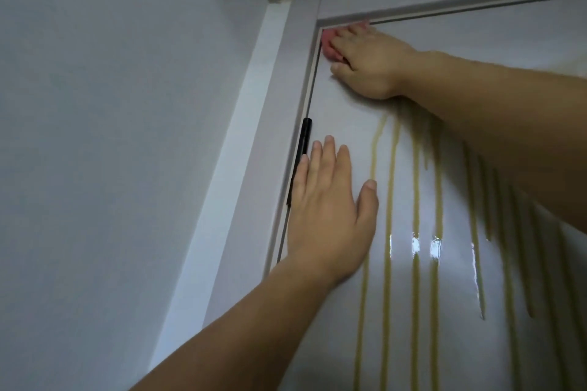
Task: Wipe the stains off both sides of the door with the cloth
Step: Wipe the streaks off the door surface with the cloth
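Note:
The white glossy door [349, 111] fills the right half of the view, seen from below. Several yellowish drip stains [416, 200] run down it in long vertical streaks. My right hand [371, 63] presses a pink cloth [424, 43] flat against the door's top left corner, just under the frame; only a small edge of the cloth shows past the fingers. My left hand [330, 213] lies flat on the door with straight fingers, lower down beside the hinge edge and left of the streaks.
A black hinge [301, 155] sits on the door's left edge, right beside my left fingertips. The white door frame [276, 105] runs up the left and across the top. A plain grey wall [111, 136] lies to the left, ceiling above.

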The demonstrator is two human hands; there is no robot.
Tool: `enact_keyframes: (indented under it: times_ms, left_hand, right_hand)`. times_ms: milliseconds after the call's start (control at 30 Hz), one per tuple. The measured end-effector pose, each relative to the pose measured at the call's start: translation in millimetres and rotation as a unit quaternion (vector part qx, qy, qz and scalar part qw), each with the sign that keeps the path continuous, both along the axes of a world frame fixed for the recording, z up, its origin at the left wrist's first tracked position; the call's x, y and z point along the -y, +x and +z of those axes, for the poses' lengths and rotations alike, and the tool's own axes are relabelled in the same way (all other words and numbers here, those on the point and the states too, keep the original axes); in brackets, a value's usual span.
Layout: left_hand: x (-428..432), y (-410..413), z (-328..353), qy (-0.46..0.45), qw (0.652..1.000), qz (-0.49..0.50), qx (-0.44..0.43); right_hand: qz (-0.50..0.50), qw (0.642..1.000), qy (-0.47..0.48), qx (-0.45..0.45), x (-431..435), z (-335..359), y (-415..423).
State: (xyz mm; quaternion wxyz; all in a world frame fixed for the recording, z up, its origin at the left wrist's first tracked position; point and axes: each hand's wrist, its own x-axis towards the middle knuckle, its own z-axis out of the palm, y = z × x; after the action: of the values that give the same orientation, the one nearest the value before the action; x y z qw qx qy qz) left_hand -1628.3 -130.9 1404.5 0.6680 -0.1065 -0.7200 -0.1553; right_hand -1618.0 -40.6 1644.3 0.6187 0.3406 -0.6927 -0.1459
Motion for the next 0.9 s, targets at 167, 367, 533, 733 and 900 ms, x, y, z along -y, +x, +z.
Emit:
enact_keyframes:
  times_ms: [167, 367, 533, 733, 900]
  left_hand:
    - [2.4, -2.6, -0.8, -0.009, 1.0, 0.013, -0.011]
    - [3.2, -3.9, -0.8, -0.019, 1.0, 0.012, 0.002]
    - [3.9, -4.0, 0.2, -0.012, 1.0, 0.012, -0.001]
    - [-0.3, 1.6, 3.1, 0.016, 0.999, -0.032, 0.016]
    - [-1.3, 5.4, 6.3, 0.024, 0.998, -0.033, 0.048]
  right_hand:
    - [-0.018, 0.997, 0.072, -0.021, 4.0, -29.4, -5.7]
    - [-0.027, 0.999, -0.02, 0.014, 6.6, 3.2, 3.5]
    - [-0.071, 0.995, 0.077, 0.003, -12.8, -25.7, -3.2]
    - [-0.084, 0.996, -0.017, 0.003, -13.6, -20.5, 6.3]
    - [-0.09, 0.996, 0.024, -0.003, -49.2, -26.2, 2.4]
